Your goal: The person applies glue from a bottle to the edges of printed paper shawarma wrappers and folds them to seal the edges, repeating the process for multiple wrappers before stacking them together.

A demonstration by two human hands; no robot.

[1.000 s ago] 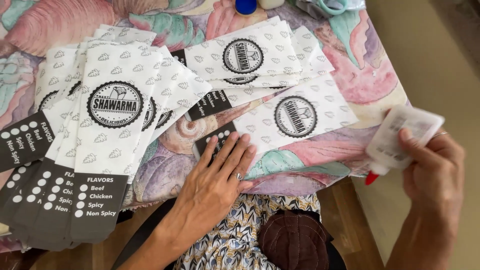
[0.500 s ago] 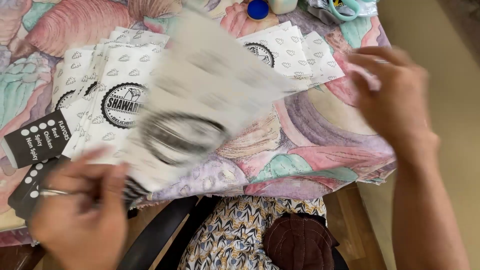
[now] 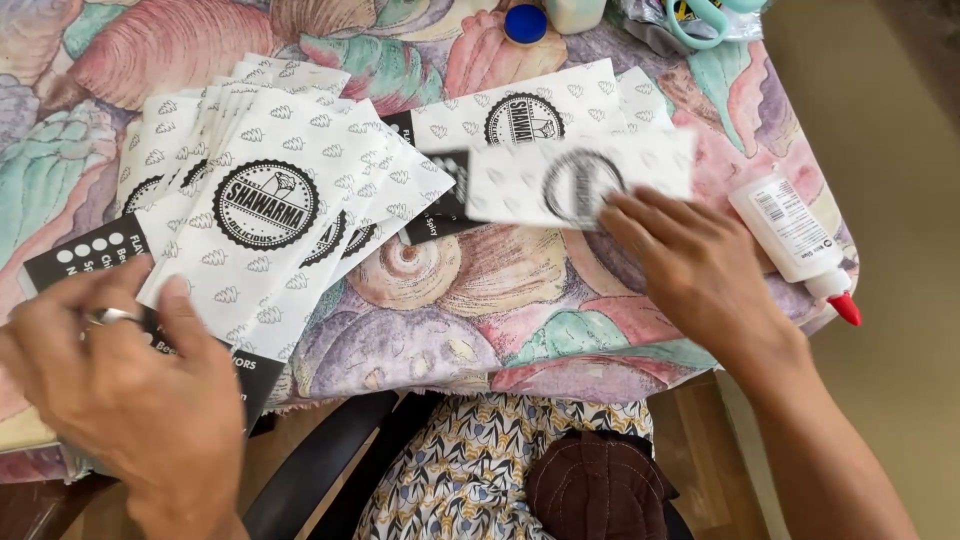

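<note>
pinching the fanned stack of printed paper sleeves (image 3: 265,210) at its near corner was my left hand (image 3: 120,390); my right hand (image 3: 690,270) pressed flat on one blurred sleeve (image 3: 575,185), glue bottle (image 3: 795,240) just beyond it.

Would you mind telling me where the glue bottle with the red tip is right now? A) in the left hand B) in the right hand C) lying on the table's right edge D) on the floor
C: the glue bottle lies on the tablecloth near the right edge, apart from the right hand, which touches a blurred paper sleeve.
</note>
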